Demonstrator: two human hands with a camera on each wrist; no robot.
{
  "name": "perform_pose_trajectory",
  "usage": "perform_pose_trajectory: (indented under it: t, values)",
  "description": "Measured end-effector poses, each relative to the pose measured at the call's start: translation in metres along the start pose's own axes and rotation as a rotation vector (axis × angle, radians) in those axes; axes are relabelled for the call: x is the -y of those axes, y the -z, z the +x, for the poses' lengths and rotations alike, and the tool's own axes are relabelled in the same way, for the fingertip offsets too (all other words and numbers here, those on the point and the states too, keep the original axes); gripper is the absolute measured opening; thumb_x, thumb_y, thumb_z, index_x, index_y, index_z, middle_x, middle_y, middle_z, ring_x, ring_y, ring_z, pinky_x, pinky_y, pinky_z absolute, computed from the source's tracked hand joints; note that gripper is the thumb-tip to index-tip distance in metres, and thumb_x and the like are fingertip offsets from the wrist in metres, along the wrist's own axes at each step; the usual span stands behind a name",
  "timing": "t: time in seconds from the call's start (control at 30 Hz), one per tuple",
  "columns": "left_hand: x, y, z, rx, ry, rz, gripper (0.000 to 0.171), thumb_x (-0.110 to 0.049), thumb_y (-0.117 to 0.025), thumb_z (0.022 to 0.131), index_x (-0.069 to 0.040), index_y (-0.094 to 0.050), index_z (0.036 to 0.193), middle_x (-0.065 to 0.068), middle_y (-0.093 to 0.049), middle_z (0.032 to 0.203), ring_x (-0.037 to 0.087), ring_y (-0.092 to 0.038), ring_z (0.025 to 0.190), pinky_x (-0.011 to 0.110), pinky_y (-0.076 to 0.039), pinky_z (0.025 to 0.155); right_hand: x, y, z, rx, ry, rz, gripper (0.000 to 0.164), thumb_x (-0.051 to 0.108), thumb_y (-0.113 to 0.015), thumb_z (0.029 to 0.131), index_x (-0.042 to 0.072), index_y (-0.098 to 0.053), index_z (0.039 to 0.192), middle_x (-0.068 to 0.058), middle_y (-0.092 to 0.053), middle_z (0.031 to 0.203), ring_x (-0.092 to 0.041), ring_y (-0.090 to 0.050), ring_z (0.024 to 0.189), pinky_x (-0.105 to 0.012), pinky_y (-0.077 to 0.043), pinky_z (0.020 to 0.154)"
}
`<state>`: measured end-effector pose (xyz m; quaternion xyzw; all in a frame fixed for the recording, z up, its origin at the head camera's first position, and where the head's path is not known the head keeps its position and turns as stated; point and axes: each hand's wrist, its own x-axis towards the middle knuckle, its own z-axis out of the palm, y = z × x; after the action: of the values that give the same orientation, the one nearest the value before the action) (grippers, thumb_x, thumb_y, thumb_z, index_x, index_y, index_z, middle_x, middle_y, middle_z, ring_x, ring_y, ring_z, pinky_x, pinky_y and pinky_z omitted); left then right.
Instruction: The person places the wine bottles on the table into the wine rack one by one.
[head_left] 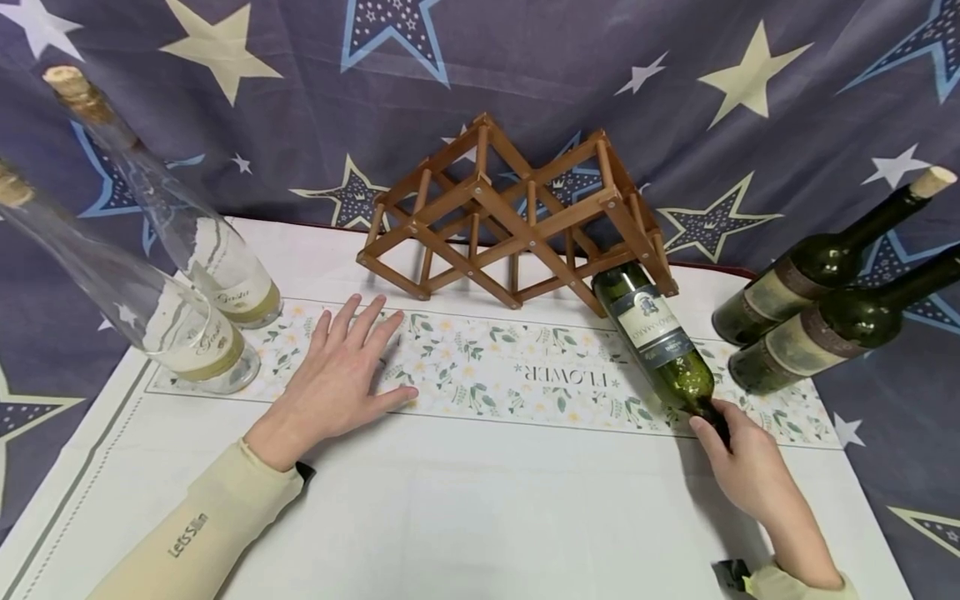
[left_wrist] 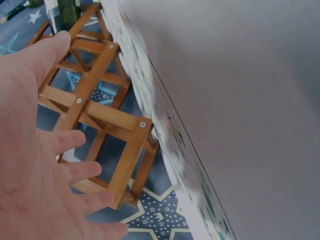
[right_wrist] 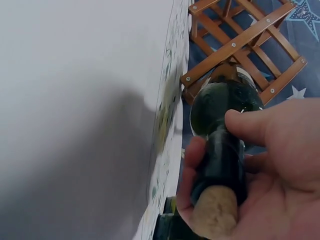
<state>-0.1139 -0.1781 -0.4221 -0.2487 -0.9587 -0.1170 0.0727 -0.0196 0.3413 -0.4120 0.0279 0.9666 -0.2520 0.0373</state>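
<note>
My right hand [head_left: 750, 458] grips a corked green wine bottle [head_left: 654, 329] by its neck. The bottle lies tilted, its base at the lower right opening of the wooden wine rack [head_left: 531, 225]. In the right wrist view the cork [right_wrist: 216, 210] points back toward the camera, with thumb and fingers [right_wrist: 247, 125] around the dark neck. My left hand [head_left: 337, 375] is spread over the flowered runner, left of the rack and holding nothing. The left wrist view shows its palm [left_wrist: 30, 165] with straight fingers, overlapping the rack there.
Two clear corked bottles [head_left: 217, 283] [head_left: 187, 342] stand at the left. At the right stand two dark green bottles [head_left: 787, 279] [head_left: 813, 337]. A flowered runner [head_left: 480, 367] crosses the white tablecloth [head_left: 450, 508]. Behind the rack hangs a star-patterned curtain [head_left: 315, 108].
</note>
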Motion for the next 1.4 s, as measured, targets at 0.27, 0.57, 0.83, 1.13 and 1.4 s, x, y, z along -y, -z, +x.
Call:
perform_pose_trajectory:
  t: [0.27, 0.57, 0.83, 1.13, 1.4]
  values:
    - [-0.001, -0.001, 0.003, 0.002, -0.004, 0.001, 0.103, -0.072, -0.074, 0.086, -0.009, -0.042, 0.162, 0.019, -0.027, 0.171, 0.049, -0.016, 0.158, 0.075, -0.017, 0.119, 0.014, 0.002, 0.000, 0.077, 0.001, 0.047, 0.064, 0.035, -0.046, 0.115, -0.016, -0.038, 0.153, -0.044, -0.047, 0.146, -0.061, -0.047, 0.134, -0.071, -0.044, 0.101]
    - [-0.003, 0.000, 0.004, 0.013, -0.004, -0.001, 0.104, -0.072, -0.074, 0.086, -0.010, -0.041, 0.162, 0.019, -0.027, 0.171, 0.047, -0.014, 0.159, 0.074, -0.016, 0.120, 0.028, -0.003, 0.005, 0.074, 0.037, 0.118, 0.054, 0.032, -0.054, 0.113, -0.010, -0.049, 0.147, -0.025, -0.070, 0.119, -0.036, -0.070, 0.105, -0.043, -0.059, 0.077]
    - [-0.004, 0.002, 0.003, 0.006, -0.005, -0.003, 0.104, -0.072, -0.075, 0.085, -0.009, -0.042, 0.162, 0.019, -0.027, 0.171, 0.047, -0.016, 0.158, 0.074, -0.016, 0.120, 0.038, -0.005, 0.012, 0.069, 0.041, 0.165, 0.054, 0.034, -0.059, 0.111, -0.009, -0.051, 0.142, -0.019, -0.071, 0.116, -0.027, -0.072, 0.098, -0.032, -0.058, 0.070]
    - [-0.006, 0.003, 0.004, 0.003, -0.003, 0.008, 0.104, -0.072, -0.075, 0.084, -0.010, -0.043, 0.161, 0.019, -0.029, 0.170, 0.048, -0.018, 0.157, 0.075, -0.018, 0.119, 0.047, -0.003, 0.022, 0.062, 0.057, 0.151, 0.057, 0.038, -0.059, 0.110, -0.010, -0.053, 0.140, -0.024, -0.071, 0.122, -0.037, -0.070, 0.111, -0.051, -0.056, 0.087]
    - [-0.008, 0.003, 0.003, 0.005, -0.002, 0.013, 0.105, -0.073, -0.074, 0.085, -0.010, -0.042, 0.162, 0.019, -0.029, 0.170, 0.048, -0.018, 0.158, 0.075, -0.018, 0.119, 0.054, -0.001, 0.030, 0.059, 0.031, 0.164, 0.063, 0.044, -0.059, 0.109, -0.009, -0.053, 0.141, -0.020, -0.072, 0.118, -0.031, -0.068, 0.103, -0.047, -0.053, 0.086]
